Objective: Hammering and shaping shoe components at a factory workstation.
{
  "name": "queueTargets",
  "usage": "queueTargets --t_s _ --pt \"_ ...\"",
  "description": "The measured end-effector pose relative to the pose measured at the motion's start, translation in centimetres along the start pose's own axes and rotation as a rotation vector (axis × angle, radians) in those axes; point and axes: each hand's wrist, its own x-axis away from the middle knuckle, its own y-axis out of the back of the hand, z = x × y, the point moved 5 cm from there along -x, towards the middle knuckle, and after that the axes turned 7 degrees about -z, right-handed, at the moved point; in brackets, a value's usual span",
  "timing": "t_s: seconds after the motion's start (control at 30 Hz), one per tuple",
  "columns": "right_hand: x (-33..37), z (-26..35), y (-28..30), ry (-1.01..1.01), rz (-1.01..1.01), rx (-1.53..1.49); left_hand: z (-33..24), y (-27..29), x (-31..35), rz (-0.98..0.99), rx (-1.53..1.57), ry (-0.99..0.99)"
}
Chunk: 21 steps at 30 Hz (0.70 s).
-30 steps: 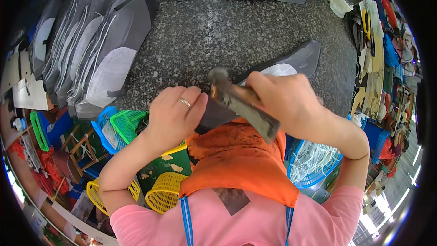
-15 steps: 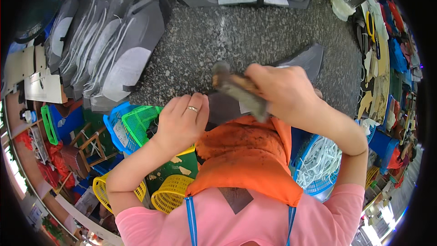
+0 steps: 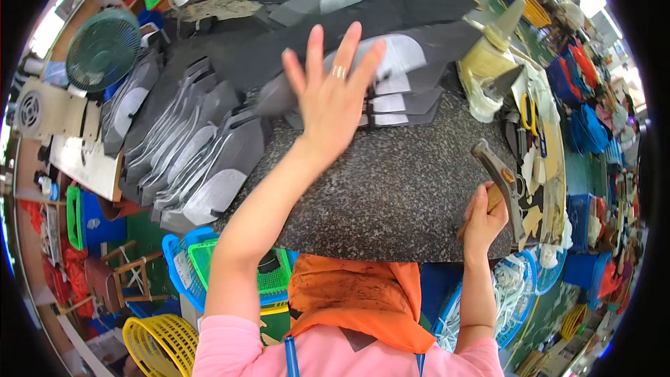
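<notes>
My left hand (image 3: 331,101) is stretched forward with its fingers spread, over the near edge of a stack of dark grey cut pieces with pale patches (image 3: 401,56). A blurred grey piece (image 3: 276,95) shows beside its palm; whether I touch it, I cannot tell. On the right, my right hand (image 3: 485,220) is closed round the wooden handle of a hammer (image 3: 499,171), its metal head raised above the speckled dark stone slab (image 3: 363,202). Overlapping grey pieces with white edges (image 3: 202,150) lie in a row at the slab's left.
A yellowish glue bottle (image 3: 488,49) stands at the back right, near yellow-handled scissors (image 3: 528,113). A green fan (image 3: 103,49) is at far left. Below the slab are blue and green baskets (image 3: 202,265), a yellow basket (image 3: 160,345) and a blue basket of white strips (image 3: 513,293).
My left hand has gone from the slab's near edge forward to the stack and spread its fingers. My right hand has moved right with the hammer. The grey piece has left the near edge.
</notes>
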Motion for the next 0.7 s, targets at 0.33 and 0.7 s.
queueTargets --t_s 0.33,0.7 --pt "-0.5 -0.5 -2.6 0.095 0.309 0.268 11.1 9.8 10.5 0.362 -0.28 0.331" --pt "7.1 7.4 -19.5 0.686 0.951 -0.138 10.3 12.3 11.1 0.653 0.393 0.508"
